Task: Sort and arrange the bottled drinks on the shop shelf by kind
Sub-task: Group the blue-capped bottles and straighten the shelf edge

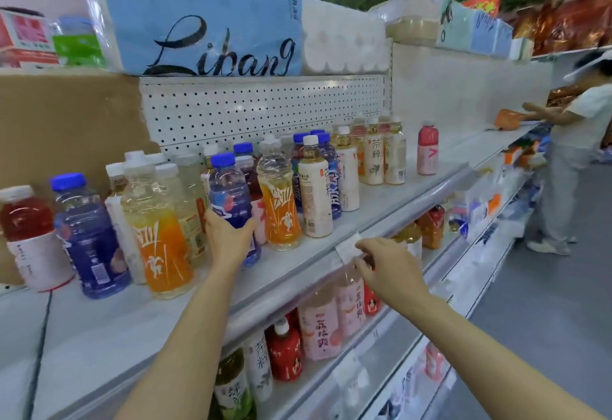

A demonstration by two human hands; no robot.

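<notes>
- The left hand (228, 237) reaches onto the white shelf (331, 254), its fingers (246, 226) curled round the lower body of a blue-capped bottle (228, 188) of purple drink, thumb on the near side; the bottle stands upright on the shelf.
- The right hand (384, 264) is at the shelf's front edge, its fingers narrow, pinching a small white price tag (347, 249) fixed in the edge rail.
- Just right of the left fingers stands an orange-labelled bottle (280, 201) of pale yellow drink, close against the held bottle.
- Further right of it is a cream-labelled tea bottle (314, 194) with a white cap, then more tea bottles (374, 154) toward the back.
- Well beyond both hands, to the right, a pink bottle (428, 149) stands alone.
- Left of the left fingers stands a second orange-labelled bottle (159, 231), then another purple bottle (89, 237), then a red drink bottle (29, 237) at the far left.
- Below the right fingers, on the lower shelf (331, 383), stand pink-labelled bottles (319, 327), red-labelled bottles (286, 350) and a green tea bottle (231, 386).
- Above the drinks, the top shelf holds a blue tissue pack (205, 15).
- Far right, another person (573, 154) in a white top stands at the same shelf run.
</notes>
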